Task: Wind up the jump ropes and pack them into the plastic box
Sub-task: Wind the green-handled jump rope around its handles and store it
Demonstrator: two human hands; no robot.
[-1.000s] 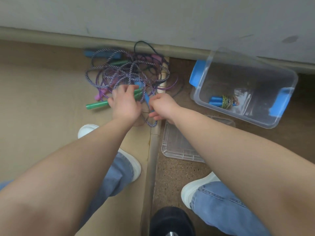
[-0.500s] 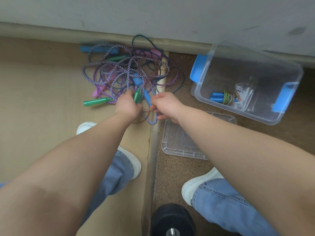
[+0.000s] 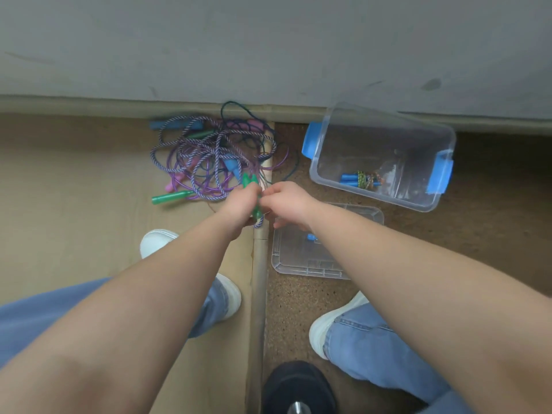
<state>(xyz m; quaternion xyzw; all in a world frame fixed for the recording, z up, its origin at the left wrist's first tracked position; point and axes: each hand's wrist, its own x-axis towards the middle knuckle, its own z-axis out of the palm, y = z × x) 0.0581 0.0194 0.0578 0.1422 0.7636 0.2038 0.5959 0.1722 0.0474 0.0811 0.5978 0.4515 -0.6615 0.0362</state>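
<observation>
The left hand has its fingers wrapped round the two green plastic handles at the near edge of the purple-and-striped tangle of jump ropes on the floor. The right hand curls in against it, though I can't tell whether those fingers pinch the cord. That cord looks threaded through other loops, so a hard pull would likely tighten a knot or drag the heap, rather than free one rope for the clear plastic box with blue latches nearby.
</observation>
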